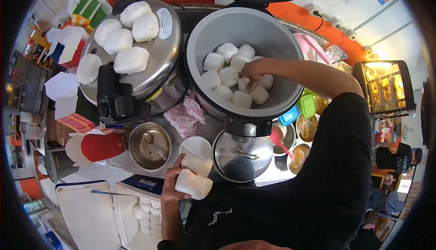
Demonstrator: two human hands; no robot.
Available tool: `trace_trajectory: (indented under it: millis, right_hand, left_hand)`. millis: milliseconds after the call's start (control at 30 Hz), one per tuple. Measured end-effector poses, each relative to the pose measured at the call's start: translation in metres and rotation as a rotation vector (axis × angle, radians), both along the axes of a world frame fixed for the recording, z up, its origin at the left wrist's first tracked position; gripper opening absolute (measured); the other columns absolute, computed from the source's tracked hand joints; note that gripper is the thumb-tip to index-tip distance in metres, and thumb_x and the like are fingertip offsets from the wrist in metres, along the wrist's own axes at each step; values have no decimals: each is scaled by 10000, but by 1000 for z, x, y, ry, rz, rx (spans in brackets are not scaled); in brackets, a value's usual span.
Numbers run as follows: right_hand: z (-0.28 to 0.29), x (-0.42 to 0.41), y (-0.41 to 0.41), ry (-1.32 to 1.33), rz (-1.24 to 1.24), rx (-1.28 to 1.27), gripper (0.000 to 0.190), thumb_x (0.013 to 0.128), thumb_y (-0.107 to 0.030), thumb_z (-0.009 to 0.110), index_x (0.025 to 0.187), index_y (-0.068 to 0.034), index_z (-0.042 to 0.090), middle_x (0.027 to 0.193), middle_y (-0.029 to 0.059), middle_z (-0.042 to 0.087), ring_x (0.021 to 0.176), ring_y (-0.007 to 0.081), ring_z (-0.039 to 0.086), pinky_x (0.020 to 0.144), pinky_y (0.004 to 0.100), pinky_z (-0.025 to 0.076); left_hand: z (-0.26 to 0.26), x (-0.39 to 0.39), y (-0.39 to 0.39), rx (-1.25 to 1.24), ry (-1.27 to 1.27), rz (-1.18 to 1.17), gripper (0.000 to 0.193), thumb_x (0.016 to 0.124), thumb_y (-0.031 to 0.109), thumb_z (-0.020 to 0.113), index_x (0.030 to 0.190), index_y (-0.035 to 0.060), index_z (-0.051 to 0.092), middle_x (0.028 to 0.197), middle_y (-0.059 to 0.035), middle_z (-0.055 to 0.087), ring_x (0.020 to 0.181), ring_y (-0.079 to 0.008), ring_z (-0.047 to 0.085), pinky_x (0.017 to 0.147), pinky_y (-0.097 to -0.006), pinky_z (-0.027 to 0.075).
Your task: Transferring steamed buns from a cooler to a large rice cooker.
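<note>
My left hand [173,183] grips a white wrapped parcel [195,184], with a second white parcel [197,165] right against it, in front of my chest. Reaching into the large grey inner pot [218,20] of an open cooker, my right hand [252,72] has its fingers around a white parcel [244,85]. Several similar parcels [229,76] lie side by side on the pot's floor; my hand and forearm hide some of them. Close to the left hand stands a round white container [195,144].
More parcels [131,60] rest on the closed steel cooker [163,59] at left. A steel bowl [150,127] with a spoon and a domed lid [245,163] sit in front. Below, an open cool box [131,229] holds parcels. A heated display case [383,86] and a person [391,158] are at right.
</note>
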State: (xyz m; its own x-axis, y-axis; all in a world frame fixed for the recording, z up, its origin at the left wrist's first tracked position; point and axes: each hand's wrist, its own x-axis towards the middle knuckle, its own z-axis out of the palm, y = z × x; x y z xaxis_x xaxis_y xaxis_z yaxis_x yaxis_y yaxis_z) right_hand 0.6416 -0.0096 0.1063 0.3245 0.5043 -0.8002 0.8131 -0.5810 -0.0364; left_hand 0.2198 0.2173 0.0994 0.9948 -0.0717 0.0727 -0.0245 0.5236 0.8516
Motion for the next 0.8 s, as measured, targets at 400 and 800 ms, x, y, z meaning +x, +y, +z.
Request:
trace_trajectory:
  millis: [400,800]
  right_hand:
    - [-32,24,-10,-48,373,260,252,718,-179,711,909,-20,667,897,151,675,887,324,660,740,417,529]
    - [210,-157,5,500,-217,1169,495,849,-322,666,1272,-102,533,1032,156,583,904,256,622,720,364,526]
  left_hand:
    - [0,11,-13,-70,-111,16,716,418,125,787,1112,26,638,1155,-199,599,1342,-365,279,1077,-465,242]
    - [105,86,-36,-9,197,348,705,684,170,726,1282,-73,442,1213,-181,553,1112,-285,563,967,-413,439]
